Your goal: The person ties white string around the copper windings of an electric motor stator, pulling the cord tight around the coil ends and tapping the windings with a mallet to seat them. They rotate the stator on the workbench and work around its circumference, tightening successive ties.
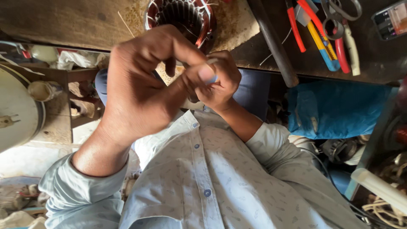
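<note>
My left hand (140,91) is raised close to the camera and blurred, its fingers curled and its thumb pressed against my right hand (220,82). Between the fingertips of both hands sits a small pale strip (210,68); its thin end pokes out above my right fingers. What the strip is made of I cannot tell. Just beyond the hands, a round motor stator (182,17) with dark slots and reddish copper windings rests on a worn workbench (76,21). My pale patterned shirt fills the lower part of the view.
On the bench at right lie a dark metal rod (273,42), red-handled pliers (296,29), a blue and yellow cutter (324,46), scissors (345,25) and a small device (390,19). A blue bag (339,108) lies below. A white round drum (17,110) stands left.
</note>
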`<state>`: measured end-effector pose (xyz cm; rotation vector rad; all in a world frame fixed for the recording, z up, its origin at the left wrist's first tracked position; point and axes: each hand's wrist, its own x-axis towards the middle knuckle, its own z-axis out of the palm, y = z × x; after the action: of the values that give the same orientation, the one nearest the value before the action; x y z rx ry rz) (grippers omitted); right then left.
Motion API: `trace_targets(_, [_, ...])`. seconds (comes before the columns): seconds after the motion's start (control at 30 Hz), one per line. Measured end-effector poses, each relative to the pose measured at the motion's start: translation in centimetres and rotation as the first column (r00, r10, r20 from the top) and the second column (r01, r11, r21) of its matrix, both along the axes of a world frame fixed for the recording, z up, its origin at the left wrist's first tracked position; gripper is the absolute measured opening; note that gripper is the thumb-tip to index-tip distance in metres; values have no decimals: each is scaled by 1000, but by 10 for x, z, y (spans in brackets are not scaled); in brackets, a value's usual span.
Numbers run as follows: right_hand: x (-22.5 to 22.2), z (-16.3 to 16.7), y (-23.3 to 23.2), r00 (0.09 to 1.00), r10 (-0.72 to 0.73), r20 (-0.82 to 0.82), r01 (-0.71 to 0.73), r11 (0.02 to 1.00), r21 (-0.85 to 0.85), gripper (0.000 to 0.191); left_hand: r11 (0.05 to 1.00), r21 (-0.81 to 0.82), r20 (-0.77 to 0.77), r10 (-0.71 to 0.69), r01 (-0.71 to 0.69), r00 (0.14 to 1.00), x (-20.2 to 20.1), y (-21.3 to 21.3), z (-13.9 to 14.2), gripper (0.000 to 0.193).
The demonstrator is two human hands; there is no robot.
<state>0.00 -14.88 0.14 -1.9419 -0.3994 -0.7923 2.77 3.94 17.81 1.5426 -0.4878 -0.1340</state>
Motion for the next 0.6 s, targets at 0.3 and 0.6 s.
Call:
trace_targets(0.3, [-14, 33, -24, 949, 286, 132, -217, 899, -381, 26, 988, -143, -150, 45, -67, 988, 9, 8, -10, 13])
trace_targets(0.6, [31, 109, -18, 945, 259, -199, -315, 884, -345, 21, 962, -272, -140, -77, 37, 987, 24, 3, -17, 14])
